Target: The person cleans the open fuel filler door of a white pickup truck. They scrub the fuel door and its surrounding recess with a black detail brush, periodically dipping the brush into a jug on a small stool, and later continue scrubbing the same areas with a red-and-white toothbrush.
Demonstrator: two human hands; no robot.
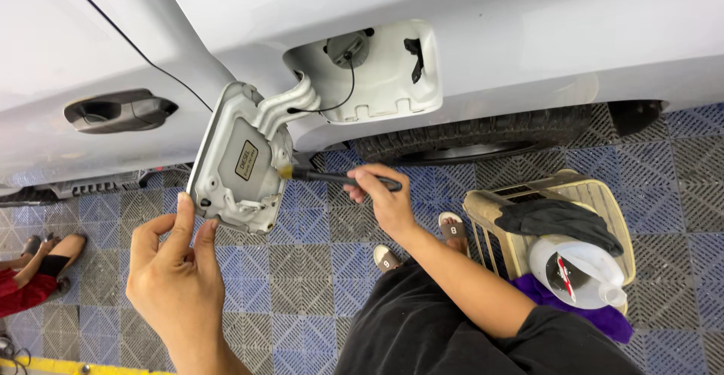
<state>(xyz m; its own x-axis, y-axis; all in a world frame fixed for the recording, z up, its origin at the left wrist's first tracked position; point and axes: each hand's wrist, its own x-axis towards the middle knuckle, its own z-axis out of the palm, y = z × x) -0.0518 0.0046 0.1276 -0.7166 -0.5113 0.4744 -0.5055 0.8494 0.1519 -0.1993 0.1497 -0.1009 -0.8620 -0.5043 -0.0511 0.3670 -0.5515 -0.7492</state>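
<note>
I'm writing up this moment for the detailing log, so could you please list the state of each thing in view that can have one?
Fuel door: swung open, its edge touched by the left hand.
Fuel cap: seated on the filler neck, tether attached.
Brush: held in the right hand, bristles against the fuel door.
Door handle: flush, at rest.
Jug: lying in the crate, capped.
Dark cloth: draped over the crate.

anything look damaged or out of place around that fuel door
Nothing stands out. The fuel door hangs open on its hinge, steadied by the left hand, while the right hand holds a small brush against its inner edge. The filler cap sits in place on its tether.
</note>
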